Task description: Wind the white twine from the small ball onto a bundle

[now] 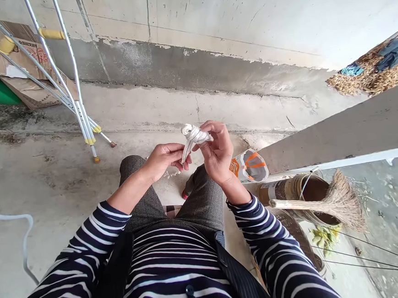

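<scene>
In the middle of the head view, a white strip (pixel 195 134) with thin dark lines is wound into a small, cone-like roll. My right hand (pixel 218 153) grips the narrow right end of this roll between thumb and fingers. A loose end of the strip hangs down to the left, and my left hand (pixel 167 159) pinches it between closed fingers. Both hands are held above my knees, a short way apart. What the strip is made of, I cannot tell for sure.
Metal crutches (pixel 78 108) lean at upper left before cardboard boxes (pixel 30 66). On the right stand a white and orange bag (pixel 253 165), a bucket (pixel 300 187) with a straw broom (pixel 344 202) across it, and a pillar. A white hose (pixel 27 240) lies at left.
</scene>
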Available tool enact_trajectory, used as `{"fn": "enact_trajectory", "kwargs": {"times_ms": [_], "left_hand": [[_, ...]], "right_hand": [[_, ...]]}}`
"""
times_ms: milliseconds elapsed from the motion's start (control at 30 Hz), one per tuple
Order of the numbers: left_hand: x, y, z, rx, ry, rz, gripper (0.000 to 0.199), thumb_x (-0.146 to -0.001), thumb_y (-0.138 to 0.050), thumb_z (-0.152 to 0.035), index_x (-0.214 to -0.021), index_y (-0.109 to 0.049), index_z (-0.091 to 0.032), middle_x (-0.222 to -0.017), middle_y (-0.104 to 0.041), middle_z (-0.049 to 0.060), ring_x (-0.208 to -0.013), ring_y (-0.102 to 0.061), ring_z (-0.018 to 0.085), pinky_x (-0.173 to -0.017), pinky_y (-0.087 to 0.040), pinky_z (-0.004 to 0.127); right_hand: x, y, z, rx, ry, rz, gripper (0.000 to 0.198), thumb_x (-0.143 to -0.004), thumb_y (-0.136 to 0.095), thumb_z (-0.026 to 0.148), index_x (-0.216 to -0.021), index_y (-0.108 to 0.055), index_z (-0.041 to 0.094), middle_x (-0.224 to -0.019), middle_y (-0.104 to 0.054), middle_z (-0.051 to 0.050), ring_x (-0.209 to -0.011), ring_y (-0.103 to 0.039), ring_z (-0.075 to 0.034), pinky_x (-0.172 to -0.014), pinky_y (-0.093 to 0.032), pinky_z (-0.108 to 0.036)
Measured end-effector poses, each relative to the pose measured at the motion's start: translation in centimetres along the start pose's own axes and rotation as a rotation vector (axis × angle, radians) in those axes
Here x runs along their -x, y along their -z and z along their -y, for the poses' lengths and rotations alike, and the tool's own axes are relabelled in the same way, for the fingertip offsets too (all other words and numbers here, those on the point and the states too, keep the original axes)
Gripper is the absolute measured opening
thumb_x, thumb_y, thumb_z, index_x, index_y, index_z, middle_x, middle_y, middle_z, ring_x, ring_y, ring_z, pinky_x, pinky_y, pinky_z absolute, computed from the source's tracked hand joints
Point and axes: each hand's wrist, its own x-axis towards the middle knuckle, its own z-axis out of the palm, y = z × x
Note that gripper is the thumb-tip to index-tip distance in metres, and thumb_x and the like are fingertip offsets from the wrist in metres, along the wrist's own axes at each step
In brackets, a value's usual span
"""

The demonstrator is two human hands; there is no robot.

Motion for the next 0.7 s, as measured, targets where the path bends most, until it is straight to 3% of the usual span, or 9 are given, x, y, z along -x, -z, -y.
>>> {"fn": "enact_trajectory", "kwargs": {"times_ms": [233,533,700], "left_hand": [[0.9,0.5,0.3,0.186,0.001,0.021,0.035,-0.082,-0.08,-0.039,-0.102,-0.072,-0.012,-0.079,-0.07,0.006,-0.064,-0.065,0.014,-0.059,-0.053,0.026],[1.6,0.2,0.0,0.144,0.027,0.07,0.029,-0.08,-0.082,-0.036,-0.093,-0.072,-0.012,-0.078,-0.069,0.005,-0.064,-0.063,0.013,-0.061,-0.052,0.027],[2.0,-0.3,-0.2,-0.043,0.018,0.082,0.026,-0.081,-0.081,-0.036,-0.084,-0.072,-0.011,-0.08,-0.07,0.006,-0.066,-0.062,0.013,-0.066,-0.051,0.027]], "right_hand": [[-0.4,-0.3,0.0,-0.154,-0.077,-0.092,0.015,-0.097,-0.058,0.026,-0.11,-0.052,0.027,-0.107,-0.05,-0.005,-0.09,-0.057,-0.016,-0.059,-0.062,-0.027],[-0.7,-0.5,0.7,-0.249,-0.072,-0.082,0.014,-0.097,-0.059,0.029,-0.109,-0.052,0.026,-0.105,-0.05,-0.005,-0.088,-0.056,-0.015,-0.057,-0.06,-0.025],[-0.8,-0.7,-0.4,-0.214,-0.108,-0.114,0.018,-0.097,-0.059,0.036,-0.108,-0.05,0.025,-0.103,-0.049,-0.004,-0.087,-0.056,-0.015,-0.055,-0.059,-0.023]]}}
